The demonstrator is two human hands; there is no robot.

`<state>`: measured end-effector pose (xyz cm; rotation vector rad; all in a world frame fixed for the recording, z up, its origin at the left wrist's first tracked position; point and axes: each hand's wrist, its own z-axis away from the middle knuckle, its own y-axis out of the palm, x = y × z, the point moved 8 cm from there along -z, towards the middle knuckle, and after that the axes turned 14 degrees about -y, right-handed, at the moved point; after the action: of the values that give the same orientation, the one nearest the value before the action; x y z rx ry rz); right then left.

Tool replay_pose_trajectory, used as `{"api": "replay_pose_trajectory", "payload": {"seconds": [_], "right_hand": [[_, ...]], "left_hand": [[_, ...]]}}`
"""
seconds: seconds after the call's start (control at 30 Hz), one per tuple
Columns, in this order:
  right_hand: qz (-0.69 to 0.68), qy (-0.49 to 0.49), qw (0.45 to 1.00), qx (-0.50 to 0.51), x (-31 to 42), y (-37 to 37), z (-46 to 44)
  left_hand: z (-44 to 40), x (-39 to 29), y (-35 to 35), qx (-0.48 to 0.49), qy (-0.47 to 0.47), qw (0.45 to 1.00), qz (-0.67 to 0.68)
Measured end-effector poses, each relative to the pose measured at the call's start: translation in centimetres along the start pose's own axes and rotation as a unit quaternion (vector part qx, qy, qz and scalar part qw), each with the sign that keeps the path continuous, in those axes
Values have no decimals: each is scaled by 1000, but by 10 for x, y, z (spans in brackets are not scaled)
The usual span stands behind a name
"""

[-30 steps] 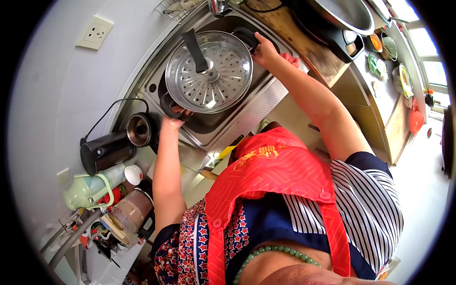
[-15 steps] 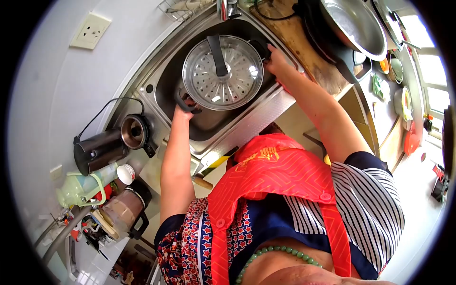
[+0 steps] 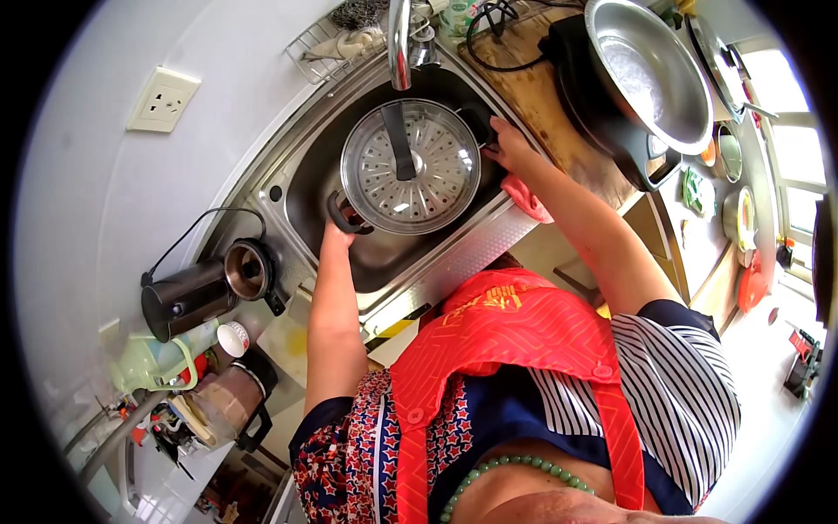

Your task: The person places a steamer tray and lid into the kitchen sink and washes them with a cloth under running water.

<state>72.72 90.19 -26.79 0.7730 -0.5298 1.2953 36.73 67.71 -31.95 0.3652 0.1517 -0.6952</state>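
Note:
A steamer pot (image 3: 359,197) with a see-through lid (image 3: 428,196) is inside the sink basin. The lid has a tall black handle (image 3: 399,140), and a perforated steamer tray shows through it. My left hand (image 3: 339,237) is closed around the black side handle at the pot's lower left. On the opposite side, my right hand (image 3: 509,145) grips the other black handle. Whether the pot's base touches the sink floor is hidden.
A chrome faucet (image 3: 400,44) reaches over the sink (image 3: 388,262). Right of it lie a wooden board (image 3: 524,70) and a large metal pan (image 3: 650,74). A pink cloth (image 3: 525,199) hangs on the sink's front edge. A dark kettle (image 3: 188,299) is at left.
The view has shifted, showing more of the faucet and the pan. The pot looks slightly smaller, as if a little lower in the sink. Both hands still hold its handles.

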Motion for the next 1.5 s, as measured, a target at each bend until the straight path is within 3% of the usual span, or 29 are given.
{"api": "replay_pose_trajectory", "payload": {"seconds": [0.07, 0.17, 0.2, 0.23, 0.3, 0.37, 0.43, 0.5, 0.57, 0.67, 0.77, 0.9, 1.0, 1.13, 1.23, 1.37, 1.5], "right_hand": [[107, -9, 994, -3, 12, -5, 9], [259, -178, 948, 44, 40, -6, 5], [314, -292, 903, 19, 60, 1, 24], [318, -299, 899, 43, 71, 12, 40], [323, -311, 890, 87, 92, 32, 66], [257, -295, 907, 154, 91, 53, 71], [235, -253, 912, 224, 103, 84, 92], [185, -237, 922, 246, 117, 110, 102], [151, -234, 924, 262, 129, 129, 105], [143, -236, 922, 271, 140, 145, 110], [130, -230, 925, 275, 135, 143, 104], [139, -203, 931, 269, 131, 136, 102], [142, -185, 936, 264, 134, 129, 104], [126, -175, 942, 259, 132, 122, 98], [84, -152, 952, 252, 126, 124, 92], [29, -122, 957, 263, 122, 133, 99], [-82, -73, 941, 321, 118, 154, 112]], "left_hand": [[13, -9, -10, -48, 17, 997, -58], [48, -39, -24, -185, 16, 959, -214], [55, -61, -28, -211, 71, 945, -239], [63, -83, -28, -238, 126, 927, -261], [89, -139, 5, -256, 367, 823, -351], [176, -165, 108, -283, 520, 695, -409], [236, -173, 194, -239, 615, 617, -428], [258, -181, 253, -175, 675, 565, -441], [260, -188, 295, -230, 695, 451, -510], [247, -204, 325, -248, 699, 406, -534], [231, -211, 347, -261, 642, 391, -605], [190, -228, 347, -284, 532, 428, -673], [181, -235, 346, -274, 513, 436, -687], [220, -242, 332, -216, 515, 587, -586], [248, -249, 314, -194, 525, 663, -497], [278, -247, 279, -188, 546, 733, -359], [314, -198, 261, -176, 611, 722, -272]]}}
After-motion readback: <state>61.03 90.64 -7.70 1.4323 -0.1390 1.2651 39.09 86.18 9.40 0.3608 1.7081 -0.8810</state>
